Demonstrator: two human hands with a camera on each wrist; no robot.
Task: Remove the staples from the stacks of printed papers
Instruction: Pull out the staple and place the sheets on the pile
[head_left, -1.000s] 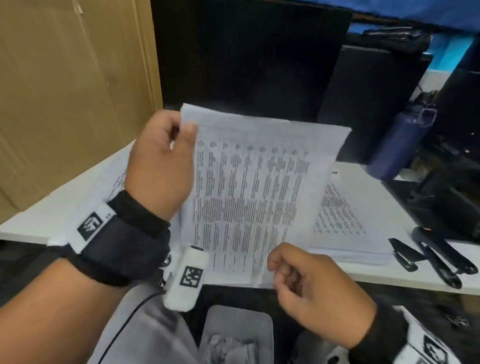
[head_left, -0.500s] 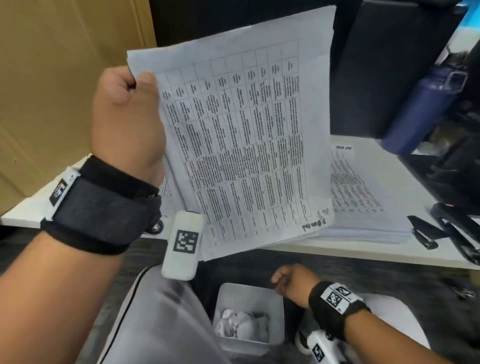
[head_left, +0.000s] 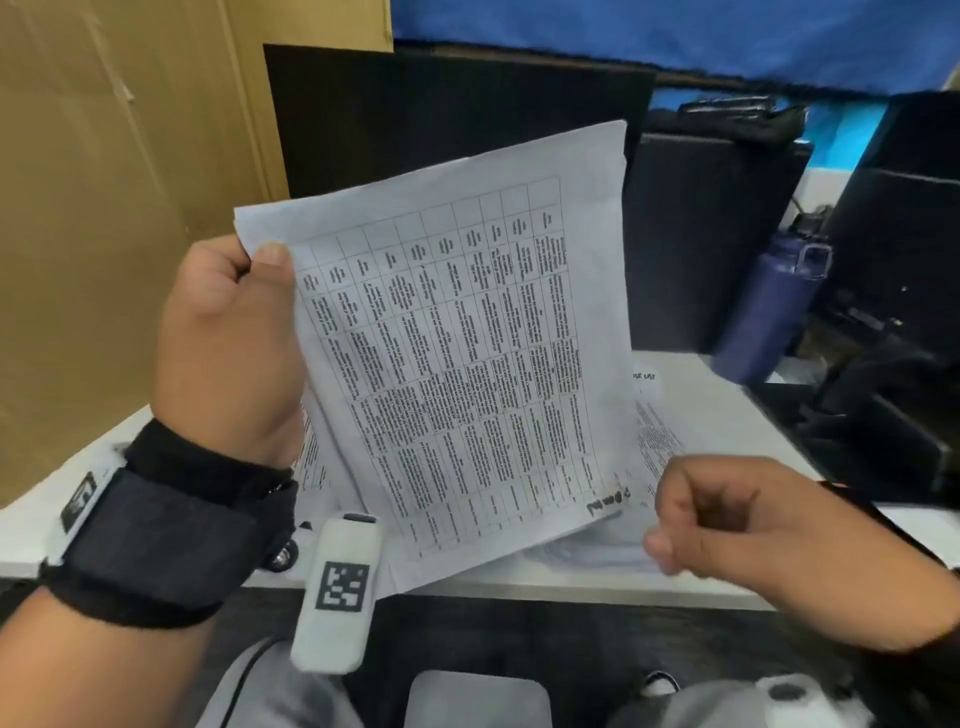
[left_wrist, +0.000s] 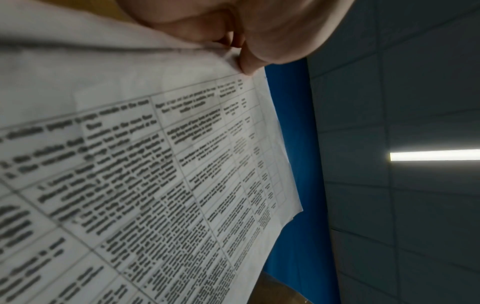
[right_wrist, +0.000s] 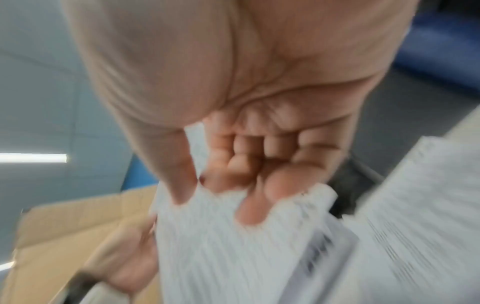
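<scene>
Papers (head_left: 457, 353): pinched at far-left corner by left hand (head_left: 228, 348). Right hand (head_left: 737, 525), back from bin below, fingers curled, apparently empty; staple likely discarded.

A white table (head_left: 727, 410) is running across the middle of the room, with a dark floor (head_left: 519, 634) showing beneath its front edge. Tan cardboard (head_left: 104, 208) is leaning up along the left side. Behind the table a black panel (head_left: 441, 114) is standing upright, and a blue sheet (head_left: 675, 36) is hanging above it. A dark blue bottle (head_left: 769, 317) is sitting at the far right of the table. Overhead, a strip light (left_wrist: 433, 155) is glowing in a grey tiled ceiling (left_wrist: 415, 226).
</scene>
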